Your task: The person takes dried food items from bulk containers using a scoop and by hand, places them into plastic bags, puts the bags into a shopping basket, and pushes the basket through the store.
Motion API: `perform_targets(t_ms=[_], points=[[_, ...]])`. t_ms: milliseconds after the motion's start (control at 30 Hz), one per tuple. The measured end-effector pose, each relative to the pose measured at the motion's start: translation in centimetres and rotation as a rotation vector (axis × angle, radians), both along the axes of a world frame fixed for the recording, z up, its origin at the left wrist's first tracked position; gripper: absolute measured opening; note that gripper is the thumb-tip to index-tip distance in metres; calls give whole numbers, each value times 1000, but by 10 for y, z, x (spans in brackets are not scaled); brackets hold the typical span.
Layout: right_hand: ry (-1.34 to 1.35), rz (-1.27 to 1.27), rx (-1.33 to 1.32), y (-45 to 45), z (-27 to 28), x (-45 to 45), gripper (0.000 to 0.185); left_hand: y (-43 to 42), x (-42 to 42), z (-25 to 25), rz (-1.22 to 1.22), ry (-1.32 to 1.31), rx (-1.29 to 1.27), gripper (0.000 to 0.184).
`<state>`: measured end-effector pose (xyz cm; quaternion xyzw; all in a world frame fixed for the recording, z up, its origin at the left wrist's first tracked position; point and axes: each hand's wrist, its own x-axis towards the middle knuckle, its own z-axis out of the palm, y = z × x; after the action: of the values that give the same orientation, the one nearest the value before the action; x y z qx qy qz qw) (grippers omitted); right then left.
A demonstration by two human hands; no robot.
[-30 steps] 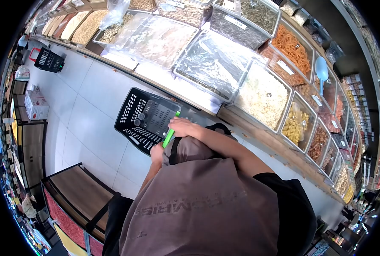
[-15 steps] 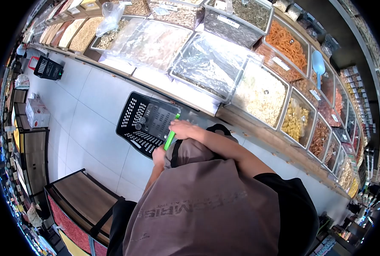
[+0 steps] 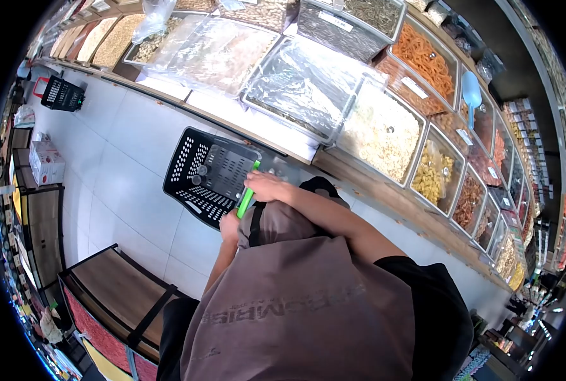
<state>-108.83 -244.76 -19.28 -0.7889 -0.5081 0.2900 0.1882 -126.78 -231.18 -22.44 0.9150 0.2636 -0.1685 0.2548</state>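
My right hand is closed around the green handle of a black basket. Lower on the same handle, my left hand is closed at its near end, its fingers partly hidden. The basket hangs in front of my apron, tilted beside the display counter. Small clear round items lie inside it; what they are is too small to tell.
On the counter are lidded bins of dried foods, a plastic-covered bin and a blue scoop. A dark wooden stand is lower left. Another black basket and a box are farther off.
The counter, basket and floor items have shifted slightly left and up in view. Both hands keep the same grip on the green handle.
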Motion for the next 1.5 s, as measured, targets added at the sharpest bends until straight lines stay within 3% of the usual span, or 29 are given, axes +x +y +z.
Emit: perform_targets(t_ms=[167,367,467,533,600,733,767,800,867,933,967,1000,1067,1133,1200,1300,1433,1467,1500], points=[[16,-21,20,-6,-1,0,25,-6,6,12,13,56,-32,35],[30,-23,-9,-16,-2,0,29,-8,2,-9,17,85,-47,36],[81,-63,-9,-44,2,3,37,-28,12,18,76,23,-63,37],[174,-342,73,-78,-20,-1,38,-42,27,26,88,34,-34,38],[208,-221,-265,-124,-49,10,38,-52,40,26,91,-49,3,39],[115,-627,-255,-280,-118,-33,37,-53,78,8,108,-26,-140,38],[187,-716,-354,-318,-123,-46,37,-50,87,-2,80,-17,-85,40],[264,-801,-451,-355,-129,-64,39,-58,97,21,162,74,-207,44],[359,-993,-546,-426,-136,-108,40,-46,102,-12,81,34,-16,47],[320,-1241,-547,-484,-142,-168,40,-28,99,-51,45,-19,-10,46],[345,-1325,-572,-505,-137,-195,40,-47,100,-18,40,-20,-6,45],[372,-1405,-597,-520,-130,-220,39,-24,99,-61,55,-52,-22,43],[448,-1582,-561,-542,-139,-275,39,-56,105,-5,88,11,-71,44],[560,-1670,-551,-538,-123,-312,41,-23,107,-63,66,-24,-34,45],[593,-1635,-571,-530,-141,-347,37,-7,107,-88,118,-29,-9,41],[668,-1482,-503,-510,-173,-377,36,-45,92,-28,329,-57,-413,34],[629,-1221,-357,-508,-198,-360,34,-55,27,-14,279,-59,-149,34],[558,-1132,-320,-513,-204,-348,34,-74,14,12,244,-16,-14,31],[475,-1041,-279,-520,-210,-332,34,-63,2,-9,228,-93,32,30]])
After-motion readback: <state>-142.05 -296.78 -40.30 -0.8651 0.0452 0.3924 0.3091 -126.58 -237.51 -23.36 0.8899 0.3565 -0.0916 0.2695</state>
